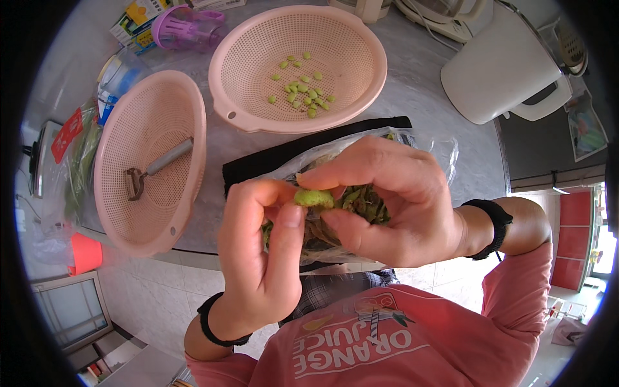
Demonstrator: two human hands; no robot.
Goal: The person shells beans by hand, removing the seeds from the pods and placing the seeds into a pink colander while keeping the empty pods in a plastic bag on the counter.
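Note:
A green bean pod piece (313, 198) is pinched between the thumb and forefinger of my left hand (263, 246). My right hand (396, 203) reaches its thumb and forefinger to the other end of the same piece. Beneath both hands lies a clear plastic bag (333, 254) with green and brown pods or husks (362, 205), partly hidden by my fingers. Beyond it, a large pink colander (242, 116) holds several shelled green beans (302, 88). At the left, a second pink colander (116, 203) holds a peeler (167, 157) with a grey handle.
A black strip (309, 145) lies behind the bag on the grey countertop (420, 82). A white electric kettle (498, 67) stands at the right. A purple plastic container (186, 29), boxes (138, 24) and a bag of green vegetables (77, 169) sit around the left colander.

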